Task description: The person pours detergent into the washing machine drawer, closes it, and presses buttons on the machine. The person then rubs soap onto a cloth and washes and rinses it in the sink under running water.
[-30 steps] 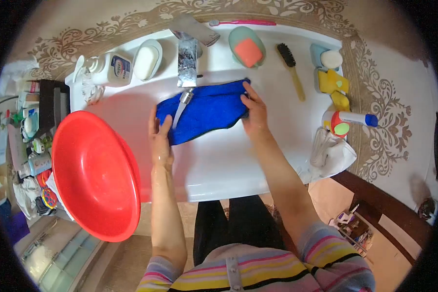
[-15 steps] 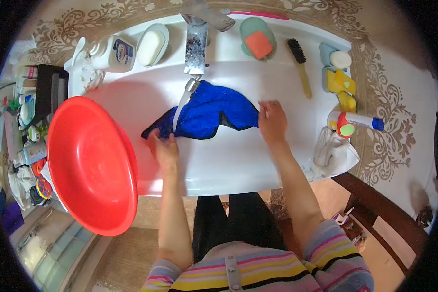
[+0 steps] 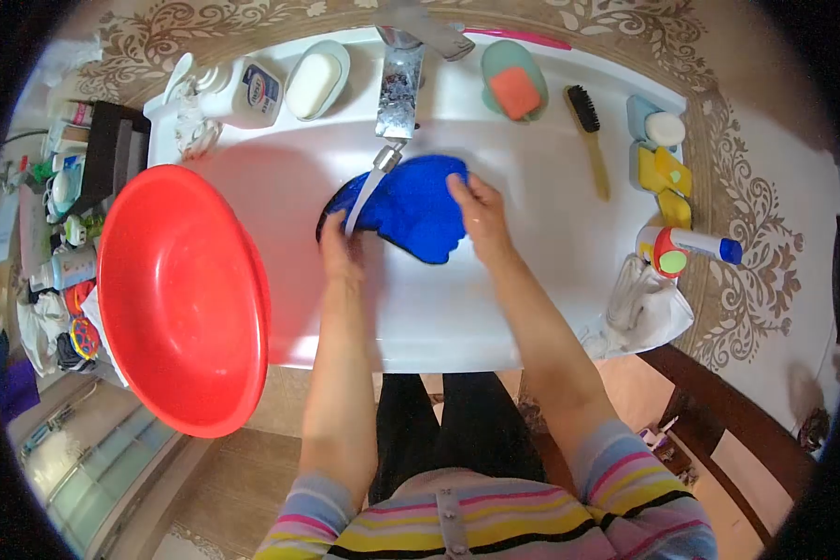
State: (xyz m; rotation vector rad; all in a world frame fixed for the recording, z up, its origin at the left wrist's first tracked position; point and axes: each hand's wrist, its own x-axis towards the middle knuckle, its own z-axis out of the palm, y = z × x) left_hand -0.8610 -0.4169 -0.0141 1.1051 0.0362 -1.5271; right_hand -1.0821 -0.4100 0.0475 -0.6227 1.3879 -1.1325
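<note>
A blue sleep mask [image 3: 415, 210] with black edging is held low in the white sink [image 3: 439, 322], its right end folded or bunched. Water runs from the faucet [image 3: 399, 98] onto its left part. My left hand [image 3: 342, 250], slightly blurred, grips the mask's left end beside the stream. At the right end, my right hand [image 3: 481, 217] has its fingers closed on the fabric, thumb side toward the mask. Part of the left hand's fingers is hidden by the stream and cloth.
A red basin [image 3: 182, 308] stands over the sink's left side. Along the back rim are a white bottle [image 3: 247, 93], white soap [image 3: 314, 84], an orange soap [image 3: 515, 91] and a wooden brush [image 3: 591, 140]. Yellow sponges [image 3: 663, 173] and a glass jar [image 3: 637, 294] sit at right.
The mask was spread wide with its nose notch showing; now its right end is drawn inward and bunched. My right hand moved left, and the view shifted slightly.
</note>
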